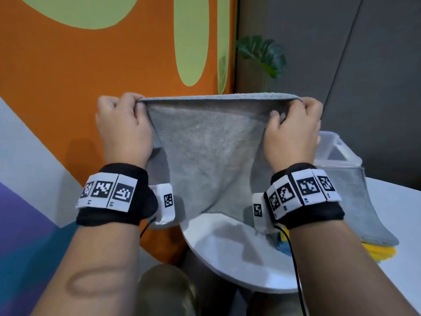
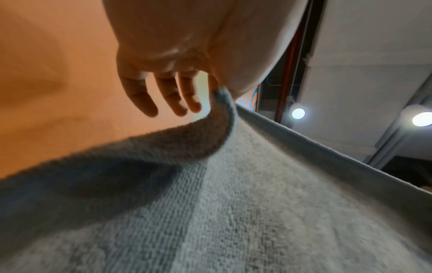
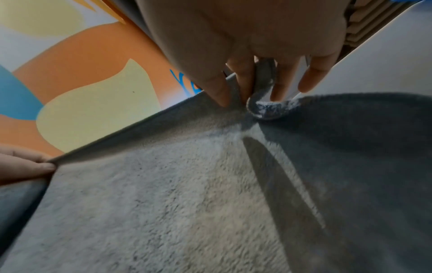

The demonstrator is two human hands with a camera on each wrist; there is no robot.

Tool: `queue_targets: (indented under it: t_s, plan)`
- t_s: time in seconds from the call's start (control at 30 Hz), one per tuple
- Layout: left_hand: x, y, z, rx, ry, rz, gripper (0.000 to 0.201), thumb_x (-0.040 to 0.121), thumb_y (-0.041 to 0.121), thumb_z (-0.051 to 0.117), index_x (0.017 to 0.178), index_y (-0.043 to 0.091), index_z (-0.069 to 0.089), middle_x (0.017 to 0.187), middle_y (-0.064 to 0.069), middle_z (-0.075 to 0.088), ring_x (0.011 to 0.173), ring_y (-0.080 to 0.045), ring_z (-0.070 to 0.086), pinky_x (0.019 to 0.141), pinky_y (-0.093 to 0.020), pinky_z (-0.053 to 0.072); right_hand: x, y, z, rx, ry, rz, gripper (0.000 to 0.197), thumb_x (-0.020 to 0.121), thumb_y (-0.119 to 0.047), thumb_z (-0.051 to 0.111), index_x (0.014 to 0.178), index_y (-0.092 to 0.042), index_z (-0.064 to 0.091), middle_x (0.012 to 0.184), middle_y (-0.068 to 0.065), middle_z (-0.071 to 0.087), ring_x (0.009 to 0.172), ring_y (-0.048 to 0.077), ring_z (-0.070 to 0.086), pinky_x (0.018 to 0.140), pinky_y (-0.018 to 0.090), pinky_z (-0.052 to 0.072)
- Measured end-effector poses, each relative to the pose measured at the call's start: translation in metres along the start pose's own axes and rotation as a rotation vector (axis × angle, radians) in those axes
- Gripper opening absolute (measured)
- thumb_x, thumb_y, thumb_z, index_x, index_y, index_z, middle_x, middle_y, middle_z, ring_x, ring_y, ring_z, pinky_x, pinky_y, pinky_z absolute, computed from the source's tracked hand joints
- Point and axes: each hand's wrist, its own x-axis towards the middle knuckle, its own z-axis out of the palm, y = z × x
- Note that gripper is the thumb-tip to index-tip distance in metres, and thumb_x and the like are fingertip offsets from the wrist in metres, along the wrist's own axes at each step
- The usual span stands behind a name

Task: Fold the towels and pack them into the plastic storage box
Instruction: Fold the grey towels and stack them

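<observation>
A grey towel (image 1: 209, 151) hangs stretched in the air above the white table (image 1: 230, 254), its top edge taut between both hands. My left hand (image 1: 123, 124) pinches the top left corner; in the left wrist view the grey towel (image 2: 233, 203) corner is caught between thumb and forefinger while the other fingers (image 2: 142, 97) hang loose. My right hand (image 1: 293, 131) grips the top right corner, with cloth bunched between its fingers (image 3: 243, 81) in the right wrist view. The clear plastic storage box (image 1: 337, 149) stands behind the right hand, partly hidden by the towel.
More towels lie on the table at the right: a grey one (image 1: 362, 208) over a yellow one (image 1: 380, 252), with a bit of blue (image 1: 282, 246) showing. An orange and green wall (image 1: 114, 53) is close behind. A leafy plant (image 1: 264, 55) stands at the back.
</observation>
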Motion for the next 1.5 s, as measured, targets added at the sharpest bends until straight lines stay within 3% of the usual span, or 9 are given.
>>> queue_targets:
  t_s: [0.13, 0.4, 0.53, 0.73, 0.83, 0.93, 1.07, 1.27, 1.5]
  plan:
    - [-0.001, 0.004, 0.000, -0.058, -0.084, -0.099, 0.026, 0.096, 0.018, 0.040, 0.106, 0.014, 0.064, 0.107, -0.009, 0.063, 0.103, -0.026, 0.054, 0.078, -0.027, 0.033, 0.000, -0.005, -0.002, 0.057, 0.014, -0.051, 0.026, 0.093, -0.034, 0.049, 0.107, -0.013, 0.056, 0.124, 0.001, 0.040, 0.106, 0.023, 0.052, 0.097, 0.049, 0.041]
    - [-0.030, 0.018, 0.021, -0.176, -0.525, -0.329, 0.022, 0.090, 0.010, 0.046, 0.092, 0.014, 0.067, 0.080, -0.007, 0.066, 0.075, -0.027, 0.060, 0.062, -0.033, 0.047, -0.020, 0.003, 0.013, -0.089, -0.528, 0.022, 0.030, 0.096, -0.014, 0.041, 0.114, -0.019, 0.064, 0.123, 0.012, 0.043, 0.078, 0.020, 0.045, 0.082, 0.025, 0.035]
    - [-0.049, 0.030, 0.034, -0.434, -0.681, -0.568, 0.027, 0.090, 0.002, 0.038, 0.102, 0.017, 0.056, 0.069, -0.011, 0.062, 0.049, -0.021, 0.062, 0.052, -0.035, 0.056, -0.034, 0.000, 0.024, -0.054, -0.735, -0.003, 0.018, 0.092, -0.015, 0.051, 0.088, -0.018, 0.068, 0.089, 0.004, 0.062, 0.083, 0.022, 0.056, 0.069, 0.023, 0.036]
    - [-0.057, 0.037, 0.042, -0.510, -0.713, -0.658, 0.024, 0.094, 0.002, 0.034, 0.105, 0.019, 0.047, 0.065, -0.009, 0.059, 0.067, -0.027, 0.072, 0.067, -0.041, 0.059, -0.041, -0.001, 0.030, 0.139, -0.767, -0.037, 0.030, 0.091, -0.034, 0.058, 0.070, -0.012, 0.060, 0.067, -0.009, 0.059, 0.068, 0.009, 0.053, 0.060, 0.020, 0.039]
    - [-0.056, 0.035, 0.045, -0.531, -0.680, -0.686, 0.023, 0.094, 0.002, 0.036, 0.106, 0.019, 0.046, 0.074, -0.012, 0.063, 0.066, -0.027, 0.073, 0.066, -0.039, 0.060, -0.042, -0.001, 0.029, 0.210, -0.814, -0.052, 0.046, 0.091, -0.046, 0.055, 0.078, -0.003, 0.066, 0.073, 0.004, 0.066, 0.073, 0.018, 0.059, 0.067, 0.028, 0.044]
    - [-0.054, 0.033, 0.046, -0.527, -0.638, -0.691, 0.023, 0.094, 0.001, 0.038, 0.107, 0.017, 0.046, 0.077, -0.013, 0.065, 0.059, -0.024, 0.070, 0.065, -0.039, 0.061, -0.043, -0.001, 0.029, 0.192, -0.883, -0.073, 0.035, 0.080, -0.049, 0.068, 0.084, -0.014, 0.066, 0.074, -0.005, 0.060, 0.072, 0.008, 0.054, 0.062, 0.024, 0.041]
    - [-0.056, 0.034, 0.045, -0.509, -0.692, -0.643, 0.019, 0.096, 0.005, 0.037, 0.098, 0.017, 0.050, 0.069, -0.010, 0.062, 0.065, -0.027, 0.071, 0.067, -0.039, 0.059, -0.041, 0.000, 0.031, 0.014, -0.807, -0.215, 0.004, 0.086, -0.021, 0.063, 0.086, -0.021, 0.068, 0.066, -0.012, 0.051, 0.062, 0.003, 0.046, 0.056, 0.020, 0.035]
    - [-0.061, 0.022, 0.048, -0.161, -0.890, -0.504, 0.004, 0.084, 0.016, 0.056, 0.085, 0.016, 0.051, 0.061, -0.003, 0.056, 0.050, -0.017, 0.053, 0.056, -0.032, 0.051, -0.033, 0.000, 0.028, 0.089, -0.586, -0.345, 0.022, 0.087, -0.013, 0.056, 0.091, -0.027, 0.072, 0.097, -0.006, 0.057, 0.086, 0.009, 0.053, 0.077, 0.023, 0.040]
    - [-0.060, 0.014, 0.054, -0.204, -0.913, -0.236, 0.031, 0.075, 0.010, 0.067, 0.098, 0.027, 0.055, 0.100, 0.000, 0.056, 0.085, -0.017, 0.053, 0.069, -0.029, 0.044, -0.034, 0.002, 0.028, 0.158, -0.629, -0.445, 0.026, 0.089, -0.008, 0.051, 0.095, -0.023, 0.071, 0.104, -0.005, 0.059, 0.096, 0.009, 0.054, 0.077, 0.019, 0.036]
